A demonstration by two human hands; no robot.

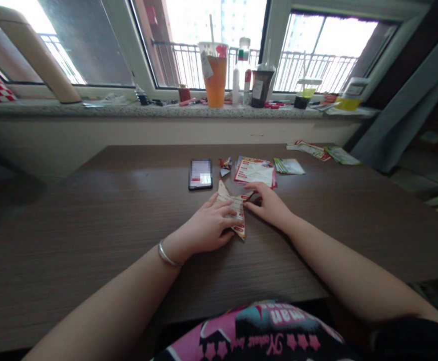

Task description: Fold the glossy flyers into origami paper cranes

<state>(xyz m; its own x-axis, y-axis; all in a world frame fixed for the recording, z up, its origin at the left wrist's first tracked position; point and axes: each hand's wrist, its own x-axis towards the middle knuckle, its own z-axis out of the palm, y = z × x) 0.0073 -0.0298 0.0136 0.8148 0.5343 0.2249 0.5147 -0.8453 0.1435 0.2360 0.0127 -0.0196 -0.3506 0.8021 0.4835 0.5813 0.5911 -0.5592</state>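
A folded piece of printed paper [235, 206], white with red and yellow print, lies on the brown wooden table [91, 225]. My left hand [207, 228] rests on its left side, fingers pressed down flat on the paper. My right hand [268, 204] touches its right edge, with the index finger and thumb pinching a flap. A silver bangle sits on my left wrist.
Behind the paper lie a black phone [200, 174], a small folded paper figure [225, 165], a stack of printed leaflets [255, 172] and more leaflets [288, 166] to the right. Drink cups [216, 75] and bottles stand on the windowsill [91, 110].
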